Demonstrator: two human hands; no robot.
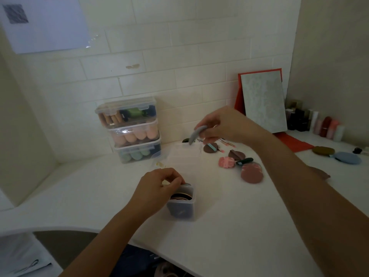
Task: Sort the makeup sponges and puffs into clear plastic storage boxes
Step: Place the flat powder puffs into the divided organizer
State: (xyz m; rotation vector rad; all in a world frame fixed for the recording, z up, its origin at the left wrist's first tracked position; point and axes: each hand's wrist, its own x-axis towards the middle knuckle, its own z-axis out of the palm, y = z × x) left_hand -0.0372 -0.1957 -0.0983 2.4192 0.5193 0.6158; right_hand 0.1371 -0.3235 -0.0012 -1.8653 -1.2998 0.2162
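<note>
A small clear plastic box (182, 208) stands on the white counter (229, 226) with several round puffs stacked inside. My left hand (159, 185) holds the box at its upper left rim, fingers curled over the edge. Above and behind it, my right hand (221, 124) pinches a grey puff (196, 133) in the air. Loose puffs lie to the right: a dark brown one (210, 148), a pink one (226, 162), a large mauve one (252, 173), and a dark green one (244, 161).
Three closed clear boxes (133, 132) of sponges are stacked by the tiled wall. A clear lid (183, 154) lies flat behind the open box. A mirror (263, 100) on a red stand, small bottles (315, 121), and brown and blue puffs (347, 157) sit at right.
</note>
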